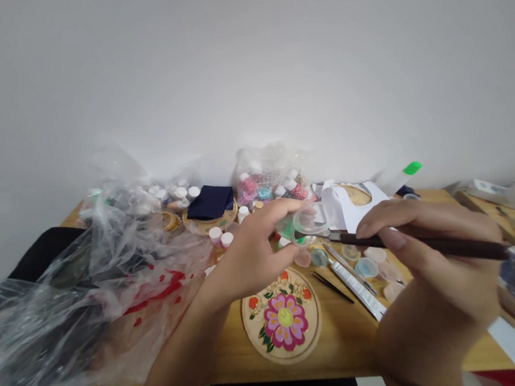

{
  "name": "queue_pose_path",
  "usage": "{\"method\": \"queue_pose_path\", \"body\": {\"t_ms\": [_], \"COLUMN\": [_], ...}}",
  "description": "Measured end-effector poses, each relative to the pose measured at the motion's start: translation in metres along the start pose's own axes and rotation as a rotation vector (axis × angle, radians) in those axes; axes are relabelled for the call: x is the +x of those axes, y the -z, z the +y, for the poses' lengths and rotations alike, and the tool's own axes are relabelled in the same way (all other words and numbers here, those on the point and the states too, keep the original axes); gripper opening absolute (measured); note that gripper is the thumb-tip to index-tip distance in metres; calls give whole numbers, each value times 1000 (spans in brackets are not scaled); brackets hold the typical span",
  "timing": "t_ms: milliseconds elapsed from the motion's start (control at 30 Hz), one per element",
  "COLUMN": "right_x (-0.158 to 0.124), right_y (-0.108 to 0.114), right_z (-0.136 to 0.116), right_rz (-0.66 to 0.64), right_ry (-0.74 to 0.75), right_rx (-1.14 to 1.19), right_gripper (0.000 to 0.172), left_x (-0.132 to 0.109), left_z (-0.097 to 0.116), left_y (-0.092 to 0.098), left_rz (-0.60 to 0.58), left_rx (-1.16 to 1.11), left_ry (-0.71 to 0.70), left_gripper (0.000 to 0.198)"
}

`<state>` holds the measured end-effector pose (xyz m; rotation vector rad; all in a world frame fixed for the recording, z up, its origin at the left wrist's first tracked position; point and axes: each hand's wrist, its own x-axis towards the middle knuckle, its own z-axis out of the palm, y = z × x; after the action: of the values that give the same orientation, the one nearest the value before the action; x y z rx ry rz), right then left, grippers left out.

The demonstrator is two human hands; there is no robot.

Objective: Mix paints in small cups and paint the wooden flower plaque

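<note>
1. Left hand (246, 248), fingers curled, grips the cup (286, 230) beyond the disc (285, 317), seemingly steadying it.
2. Right hand (450, 256) pinches the brush (351, 237) pen-like, likely for control, tip at the cup.

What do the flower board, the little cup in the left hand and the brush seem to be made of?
Flower board: probably wood, pale tan where unpainted, with bright paint on top.
Cup: likely thin, smooth plastic, as it looks see-through.
Brush: dark, smooth handle, perhaps painted wood or plastic; I can't tell which.
</note>
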<state>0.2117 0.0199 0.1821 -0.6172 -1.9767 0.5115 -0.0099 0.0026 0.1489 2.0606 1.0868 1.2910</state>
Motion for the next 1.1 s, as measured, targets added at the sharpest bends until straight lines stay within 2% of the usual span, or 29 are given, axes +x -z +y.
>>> {"method": "queue_pose_path", "body": {"t_ms": [100,233,333,667,1100], "right_x": [-2,-2,-1,0,-2], "right_y": [-1,-1,-1,-1,-3], "right_z": [1,-1,-2,-4,-5], "right_rz": [73,20,45,-2,98], "right_ry": [-23,-11,-27,-20,-61], "right_rx": [-10,-19,-51,-97,-19], "right_gripper": [15,15,16,15,18], "left_x": [0,0,1,1,2], "left_z": [0,1,2,2,4], "left_y": [-1,-1,-1,-2,0], "left_rz": [20,26,24,26,27], "left_rx": [-8,-3,-8,-28,10], "left_ry": [19,20,30,59,38], "left_gripper": [38,37,37,38,39]}}
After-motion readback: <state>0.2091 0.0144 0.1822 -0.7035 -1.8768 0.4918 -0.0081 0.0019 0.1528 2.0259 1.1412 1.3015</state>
